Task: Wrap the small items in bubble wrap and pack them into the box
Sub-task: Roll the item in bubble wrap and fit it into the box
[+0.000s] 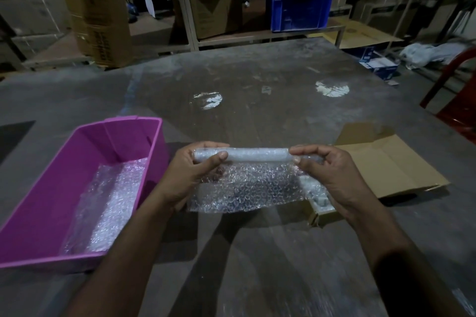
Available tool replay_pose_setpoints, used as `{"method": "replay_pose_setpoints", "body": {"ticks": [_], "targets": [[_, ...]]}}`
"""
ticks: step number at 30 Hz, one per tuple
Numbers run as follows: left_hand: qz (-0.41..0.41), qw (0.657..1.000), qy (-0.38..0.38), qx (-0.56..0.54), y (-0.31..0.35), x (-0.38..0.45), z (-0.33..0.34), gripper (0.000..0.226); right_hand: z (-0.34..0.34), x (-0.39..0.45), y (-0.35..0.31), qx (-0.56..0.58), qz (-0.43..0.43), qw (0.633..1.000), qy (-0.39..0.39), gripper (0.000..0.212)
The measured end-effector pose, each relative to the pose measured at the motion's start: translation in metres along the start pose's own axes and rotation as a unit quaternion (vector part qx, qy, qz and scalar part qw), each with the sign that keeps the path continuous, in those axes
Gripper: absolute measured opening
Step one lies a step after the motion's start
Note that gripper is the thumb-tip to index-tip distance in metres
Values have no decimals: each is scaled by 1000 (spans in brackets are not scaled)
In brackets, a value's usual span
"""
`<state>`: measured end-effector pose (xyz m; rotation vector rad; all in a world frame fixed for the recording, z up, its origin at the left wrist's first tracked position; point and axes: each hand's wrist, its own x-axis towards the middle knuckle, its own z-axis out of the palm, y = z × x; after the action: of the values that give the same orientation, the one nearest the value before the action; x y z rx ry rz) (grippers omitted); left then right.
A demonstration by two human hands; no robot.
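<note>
Over a scuffed grey table (257,90) in a dim storeroom of shelves (185,2) and cartons, the left hand (185,175) and right hand (329,175) each grip an end of a bubble-wrap roll (253,154), possibly enclosing an item, beside a pink box (33,226).

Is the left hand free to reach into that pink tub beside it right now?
Probably not yet: the left hand grips one end of the bubble-wrapped roll. The pink tub sits open-topped right beside it, nothing between.
</note>
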<state>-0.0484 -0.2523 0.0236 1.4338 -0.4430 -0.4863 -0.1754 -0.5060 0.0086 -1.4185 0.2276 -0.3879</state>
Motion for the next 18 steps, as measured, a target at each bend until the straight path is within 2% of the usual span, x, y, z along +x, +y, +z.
{"method": "replay_pose_setpoints", "body": {"ticks": [4, 6, 10, 15, 18], "targets": [[7, 1000, 10, 1, -2, 1, -2, 27, -1, 2, 0, 2, 8, 1000, 5, 28], [14, 1000, 9, -5, -2, 1, -2, 27, -2, 3, 2, 2, 11, 1000, 7, 27], [-2, 1000, 0, -31, -2, 0, -2, 53, -3, 2, 3, 3, 17, 1000, 8, 20], [4, 1000, 24, -6, -5, 1, -4, 35, -2, 2, 0, 7, 15, 1000, 6, 28], [18, 1000, 11, 11, -6, 2, -6, 36, -1, 2, -1, 6, 10, 1000, 14, 29]]}}
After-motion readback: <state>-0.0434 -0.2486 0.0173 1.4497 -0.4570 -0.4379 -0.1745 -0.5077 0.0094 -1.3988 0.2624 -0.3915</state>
